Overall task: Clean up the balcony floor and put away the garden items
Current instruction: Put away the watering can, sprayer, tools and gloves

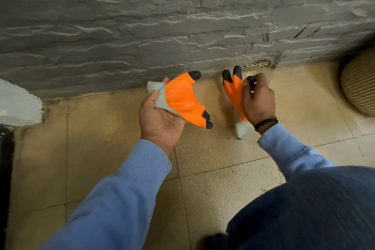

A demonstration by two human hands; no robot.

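head view, looking down at the tiled balcony floor (213, 168) where it meets the grey stone-faced wall (142, 26). the left hand (160, 119), palm up, has its fingers curled round the grey cuff of one orange garden glove (182, 99) – the black-tipped fingers hang free to the right, clear of the tiles. the right hand (258, 101) pinches the second orange glove (235, 91) near its finger end, just beside the perforated drain cover (257, 65) at the wall's foot; its grey cuff droops toward the floor, and whether it touches cannot be told. both gloves look light, limp and slightly grippy, so they should fold rather than resist – cuff or palm is probably the surest hold, and the two may be carried together. a ribbed pot (359, 87) stands at right.
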